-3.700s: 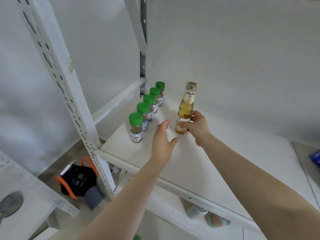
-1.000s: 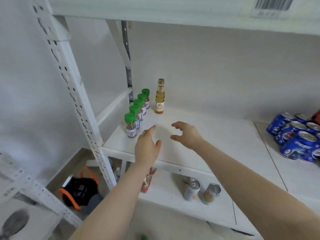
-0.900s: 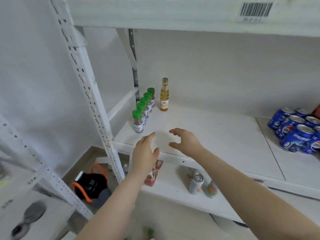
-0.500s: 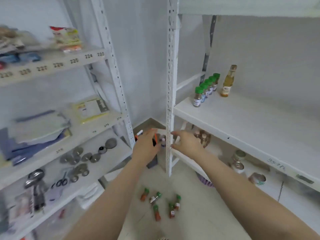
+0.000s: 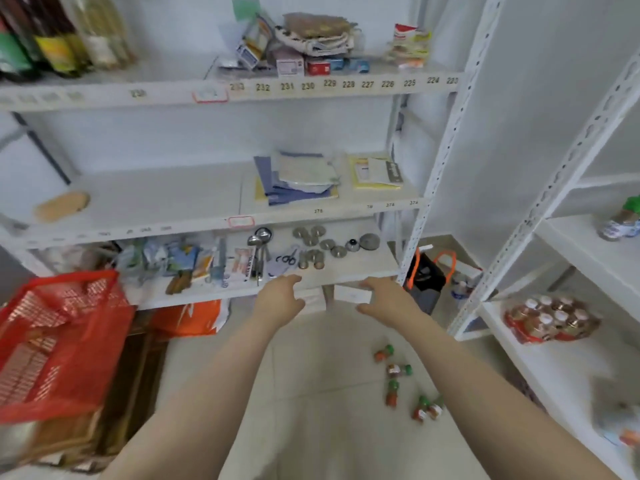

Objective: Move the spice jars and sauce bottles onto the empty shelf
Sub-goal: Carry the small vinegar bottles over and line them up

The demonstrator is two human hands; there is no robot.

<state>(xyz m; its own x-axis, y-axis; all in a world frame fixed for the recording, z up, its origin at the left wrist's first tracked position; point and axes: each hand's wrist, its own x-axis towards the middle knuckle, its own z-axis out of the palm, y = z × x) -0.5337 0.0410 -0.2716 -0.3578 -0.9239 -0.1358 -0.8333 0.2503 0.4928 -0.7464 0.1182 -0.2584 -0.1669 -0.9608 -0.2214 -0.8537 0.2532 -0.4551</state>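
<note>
Floor (image 5: 311, 393) with spice jars (image 5: 394, 370) now nearer; left hand (image 5: 278, 301) and right hand (image 5: 388, 297) still empty, fingers relaxed

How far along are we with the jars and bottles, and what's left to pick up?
At least one green-capped jar stands on the right-hand shelf; the rest of that shelf is out of view. Nothing is in hand: the left hand and right hand reach forward, holding nothing. About five small jars lie on the floor, waiting to be picked up and shelved.
</note>
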